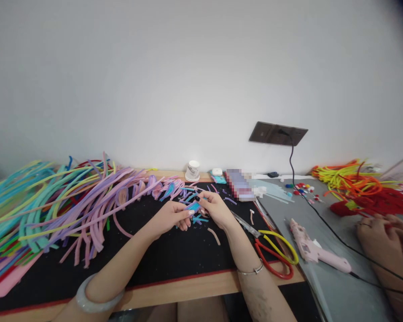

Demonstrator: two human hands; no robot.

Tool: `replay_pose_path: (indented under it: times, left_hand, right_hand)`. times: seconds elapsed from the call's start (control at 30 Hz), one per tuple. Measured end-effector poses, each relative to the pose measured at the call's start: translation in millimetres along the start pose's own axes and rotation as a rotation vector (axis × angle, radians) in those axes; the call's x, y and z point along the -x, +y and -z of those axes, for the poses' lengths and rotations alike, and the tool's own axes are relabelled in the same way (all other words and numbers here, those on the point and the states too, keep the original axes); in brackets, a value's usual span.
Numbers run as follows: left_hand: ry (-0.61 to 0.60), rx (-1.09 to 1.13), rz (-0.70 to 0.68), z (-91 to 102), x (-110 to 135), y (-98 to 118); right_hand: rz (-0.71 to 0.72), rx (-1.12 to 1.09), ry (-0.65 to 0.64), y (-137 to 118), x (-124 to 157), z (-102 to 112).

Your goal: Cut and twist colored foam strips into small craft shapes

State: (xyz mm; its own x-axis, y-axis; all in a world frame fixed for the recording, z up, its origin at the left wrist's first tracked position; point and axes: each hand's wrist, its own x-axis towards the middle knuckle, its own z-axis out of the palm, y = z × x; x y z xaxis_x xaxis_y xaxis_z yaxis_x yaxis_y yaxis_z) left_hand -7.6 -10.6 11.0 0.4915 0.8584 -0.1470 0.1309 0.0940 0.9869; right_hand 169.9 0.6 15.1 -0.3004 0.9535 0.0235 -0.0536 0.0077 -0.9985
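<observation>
My left hand (178, 214) and my right hand (213, 206) meet over the black mat (174, 257). Between them is a small bundle of blue and purple pipe cleaner (194, 206), pinched by the fingers of both hands and partly covered by them. Short cut pipe cleaner pieces (199, 220) lie just below my hands, and a pale pink piece (214, 236) rests closer to me. Scissors (255, 232) with one red and one yellow handle lie beside my right forearm, which hides part of their blades.
Long pastel pipe cleaners (70, 205) heap on the left. A paper cup (192, 171) stands by the wall. To the right lie a pink glue gun (317, 252), its black cord (336, 232), pompoms (304, 188) and orange-yellow pipe cleaners (342, 179). Another person's hands (383, 237) work at far right.
</observation>
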Motion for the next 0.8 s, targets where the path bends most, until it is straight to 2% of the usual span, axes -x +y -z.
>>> replay_pose_path:
  times: [0.1, 0.27, 0.43, 0.57, 0.8]
  left_hand:
    - [0.017, 0.067, 0.015, 2.7, -1.2, -0.8]
    - [0.161, 0.335, -0.033, 2.1, -4.7, -0.4]
    - [0.155, 0.271, -0.073, -6.6, -7.1, -4.9]
    - [0.241, 0.206, -0.199, -8.9, -6.9, -7.6]
    - [0.321, 0.180, -0.293, -2.4, -3.8, 1.4]
  right_hand:
    - [0.003, 0.043, 0.008, -1.3, -0.3, 1.6]
    - [0.121, 0.015, 0.176, -0.5, -1.7, -4.9]
    - [0.189, 0.007, 0.246, 4.7, -0.3, -21.4]
    - [0.212, -0.049, 0.236, 8.8, 1.0, -32.5]
    - [0.189, -0.075, 0.277, 9.4, 0.1, -31.0]
